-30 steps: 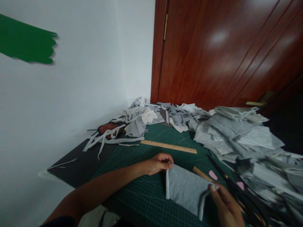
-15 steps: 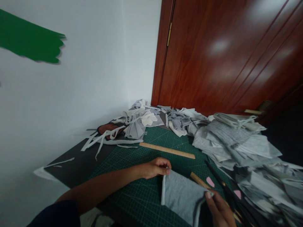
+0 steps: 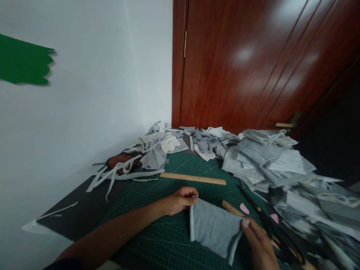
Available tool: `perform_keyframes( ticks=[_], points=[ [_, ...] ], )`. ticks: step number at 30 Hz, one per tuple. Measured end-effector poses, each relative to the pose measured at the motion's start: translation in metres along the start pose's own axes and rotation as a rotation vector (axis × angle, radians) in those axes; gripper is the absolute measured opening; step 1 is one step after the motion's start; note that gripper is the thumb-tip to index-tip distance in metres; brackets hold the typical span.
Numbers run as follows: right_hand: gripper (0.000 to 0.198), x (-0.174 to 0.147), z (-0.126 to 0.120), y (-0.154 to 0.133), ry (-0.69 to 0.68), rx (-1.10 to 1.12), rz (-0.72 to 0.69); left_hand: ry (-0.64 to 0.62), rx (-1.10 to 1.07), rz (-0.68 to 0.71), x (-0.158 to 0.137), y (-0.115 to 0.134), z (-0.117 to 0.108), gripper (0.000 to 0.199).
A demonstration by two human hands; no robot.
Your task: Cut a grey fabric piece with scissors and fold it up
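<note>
A piece of grey fabric (image 3: 215, 227) with pale strips along its two side edges hangs between my hands, over the green cutting mat (image 3: 146, 232). My left hand (image 3: 184, 200) pinches its upper left corner between thumb and fingers. The upper right corner is gripped by my right hand (image 3: 258, 240), its thumb on top. Behind the fabric lies a short wooden ruler (image 3: 232, 208), partly covered. A longer wooden ruler (image 3: 194, 178) rests flat farther back on the mat.
Pink chalk pieces (image 3: 244, 208) and black-handled scissors (image 3: 281, 236) lie at the right. Grey fabric heaps (image 3: 267, 157) line the right and back. White strips (image 3: 112, 176) lie over a brown item (image 3: 120, 162) at left. A white wall (image 3: 84, 112) and wooden door (image 3: 239, 67) stand behind.
The view has turned slightly right, so the surroundings sit farther left. Both hands still hold the fabric's corners, and its lower right edge now shows more fully.
</note>
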State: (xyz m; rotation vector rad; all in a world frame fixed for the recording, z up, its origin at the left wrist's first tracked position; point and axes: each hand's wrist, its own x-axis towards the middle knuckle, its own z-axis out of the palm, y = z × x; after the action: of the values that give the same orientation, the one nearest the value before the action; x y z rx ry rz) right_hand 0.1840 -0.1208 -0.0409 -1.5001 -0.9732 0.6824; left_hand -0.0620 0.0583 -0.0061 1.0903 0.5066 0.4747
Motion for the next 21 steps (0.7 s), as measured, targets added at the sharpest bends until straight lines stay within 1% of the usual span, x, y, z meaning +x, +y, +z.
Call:
perform_keyframes(
  ticks=[1,2,4,5,7,9,12,16,21],
  points=[
    [0.044,-0.001,0.003,-0.005,-0.046,0.035,0.072,-0.004,0.0,0.002,-0.001,0.001,0.0,0.049],
    [0.046,-0.002,0.006,-0.011,-0.025,0.067,0.107,-0.007,-0.004,0.007,-0.001,0.002,0.001,0.048],
    [0.048,-0.004,0.01,-0.022,0.004,0.135,0.106,-0.006,-0.021,0.021,-0.001,0.004,0.002,0.046],
    [0.047,-0.004,0.012,-0.027,-0.015,0.146,0.098,0.001,-0.032,0.028,-0.001,0.005,0.003,0.044],
    [0.047,-0.004,0.014,-0.035,-0.036,0.118,0.088,0.013,-0.051,0.04,0.0,0.007,0.004,0.041],
    [0.045,-0.003,0.016,-0.039,-0.013,0.07,0.103,0.011,-0.061,0.036,0.002,0.008,0.003,0.04],
    [0.044,0.001,0.017,-0.041,-0.044,0.051,0.086,-0.003,-0.062,0.005,0.005,0.011,-0.001,0.04],
    [0.042,0.004,0.016,-0.036,-0.081,0.094,0.051,-0.01,-0.058,-0.018,0.008,0.015,-0.003,0.039],
    [0.036,0.007,0.019,-0.024,-0.113,0.208,0.016,0.082,-0.075,0.042,0.017,0.009,0.004,0.035]
  ],
)
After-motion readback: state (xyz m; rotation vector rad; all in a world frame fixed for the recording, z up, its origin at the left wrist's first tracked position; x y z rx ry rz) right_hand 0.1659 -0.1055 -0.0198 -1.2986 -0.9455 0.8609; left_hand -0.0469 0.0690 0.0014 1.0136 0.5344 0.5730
